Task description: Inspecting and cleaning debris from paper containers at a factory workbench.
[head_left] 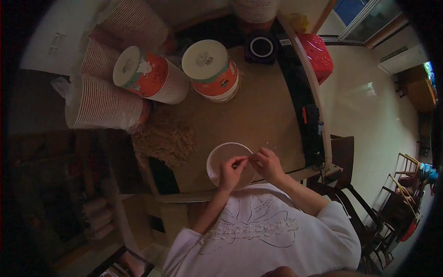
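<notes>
Both of my hands meet over the right part of a white round tub (213, 162) at the table's near edge. My left hand (232, 171) has its fingertips pinched together above the tub's opening. Close beside it, my right hand (266, 164) is also pinched, at the tub's right rim. Whatever lies between the fingertips is too small and dim to make out. A heap of thin tan strands (166, 141) rests on the table to the left of the tub. A few tiny white bits (272, 144) lie right of the tub.
Orange-and-white paper tubs (210, 69) stand at the back, with tall stacks of nested paper cups (108, 101) to their left. A dark round-topped device (261, 47) sits at the far side. A black-and-orange tool (311, 122) lies along the right edge, near a red stool (316, 57).
</notes>
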Demonstrator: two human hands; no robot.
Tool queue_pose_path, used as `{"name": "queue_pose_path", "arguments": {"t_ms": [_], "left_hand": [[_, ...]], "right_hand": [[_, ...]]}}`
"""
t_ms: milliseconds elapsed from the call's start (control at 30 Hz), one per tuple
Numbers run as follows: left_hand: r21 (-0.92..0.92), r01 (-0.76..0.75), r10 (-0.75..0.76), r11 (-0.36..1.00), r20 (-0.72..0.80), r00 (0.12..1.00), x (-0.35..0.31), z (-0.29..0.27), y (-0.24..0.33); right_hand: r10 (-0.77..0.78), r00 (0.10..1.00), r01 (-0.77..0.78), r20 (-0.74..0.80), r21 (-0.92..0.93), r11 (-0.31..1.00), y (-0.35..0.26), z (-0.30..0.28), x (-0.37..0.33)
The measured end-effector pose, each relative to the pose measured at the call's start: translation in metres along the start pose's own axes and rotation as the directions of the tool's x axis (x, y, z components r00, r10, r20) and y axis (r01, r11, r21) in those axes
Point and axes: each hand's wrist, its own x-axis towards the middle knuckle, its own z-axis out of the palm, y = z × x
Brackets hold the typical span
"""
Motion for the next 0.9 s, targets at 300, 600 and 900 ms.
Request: {"name": "queue_pose_path", "arguments": {"t_ms": [300,600,900], "left_hand": [[0.099,-0.178,0.181,0.979,-0.023,0.983,0.001,0.007,-0.002],[0.157,-0.195,0.210,0.968,-0.087,0.974,-0.001,0.009,-0.001],[0.130,-0.183,0.198,0.974,-0.108,0.974,-0.004,0.007,0.004]], "right_hand": [[-0.010,1.000,0.010,-0.026,-0.012,1.000,0.001,0.002,0.000],[-0.040,0.999,0.040,-0.012,0.004,0.999,0.000,0.001,0.001],[-0.029,1.000,0.029,-0.008,0.007,1.000,0.001,0.003,0.001]]}}
